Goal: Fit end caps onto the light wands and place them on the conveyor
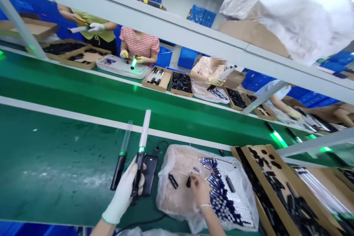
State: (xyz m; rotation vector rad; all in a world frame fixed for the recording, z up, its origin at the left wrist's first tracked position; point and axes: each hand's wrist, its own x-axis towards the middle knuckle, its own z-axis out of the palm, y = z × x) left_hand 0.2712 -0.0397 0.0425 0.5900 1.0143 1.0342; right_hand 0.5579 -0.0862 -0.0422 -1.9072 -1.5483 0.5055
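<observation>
1. Green work surface (55,169): spans the left side; a white rail (58,110) runs along its far edge.
2. Clear-tube light stick (121,157): lies left of the left hand, tube toward the far edge, black handle toward the near edge.
3. Left hand (125,182), white-gloved: fingers wrapped around the black handle of the white-tube light stick (143,137); the tube points toward the far edge.
4. Black rectangular device (151,171): lies between the left hand and the tray.
5. Plastic-covered tray (177,204): black cylinder (173,181) near its left edge; batteries (218,188) across its right half, reaching the near right corner.
6. Right hand (199,188), bare: fingertips pinch a small black part (188,182) over the tray's middle.
7. Second black cylinder (230,184): on the batteries, near the tray's right edge.
8. Cardboard boxes (266,191): beside that edge, holding black parts.
</observation>
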